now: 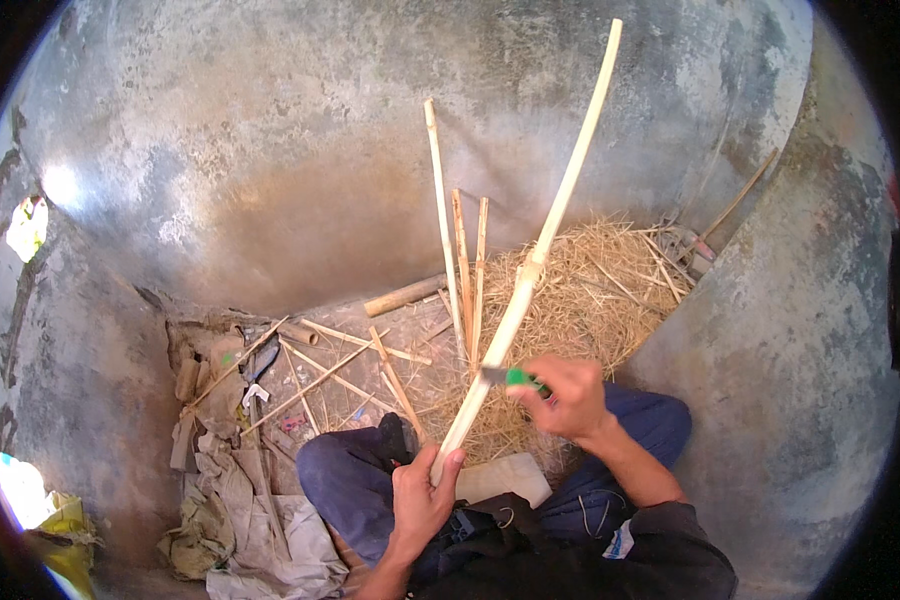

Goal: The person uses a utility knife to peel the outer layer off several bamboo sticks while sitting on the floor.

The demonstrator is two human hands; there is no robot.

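Observation:
A long, pale split bamboo strip (516,305) slants up from my lap toward the far wall, with a node partway along it. Its near end is in my left hand (422,500), the fingers closed around it. My right hand (568,398) is shut on a knife with a green handle (517,377). The short blade lies against the strip between my two hands, just beyond my left hand. Part of the handle is hidden by my fingers.
A heap of straw-like shavings (595,290) lies at the far right. Thin bamboo strips (438,220) lean against the grey wall (300,150). More sticks (340,375) and a bamboo tube (403,296) are on the floor. Crumpled sacking (280,545) lies at my left.

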